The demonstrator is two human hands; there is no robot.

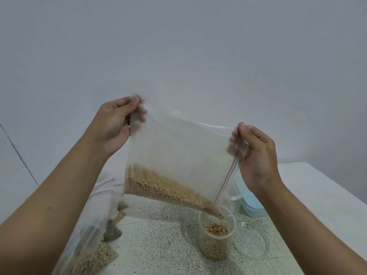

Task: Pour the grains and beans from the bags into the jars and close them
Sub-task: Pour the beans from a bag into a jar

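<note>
A clear zip bag (178, 155) of yellow soybeans hangs tilted above the table, its red-and-blue zip edge pointing down to the right. My left hand (115, 126) pinches the bag's upper left corner; my right hand (256, 155) pinches the upper right corner by the zip. Beans run out of the bag's low corner into a clear plastic jar (216, 233), which stands upright and is partly filled with soybeans.
Several other zip bags (95, 245) of beans and green grains lie at the lower left. A clear round lid (252, 241) lies right of the jar. Behind it stand more clear jars (231, 197) and a light blue container (252, 203). The speckled tabletop (158, 245) ends at right.
</note>
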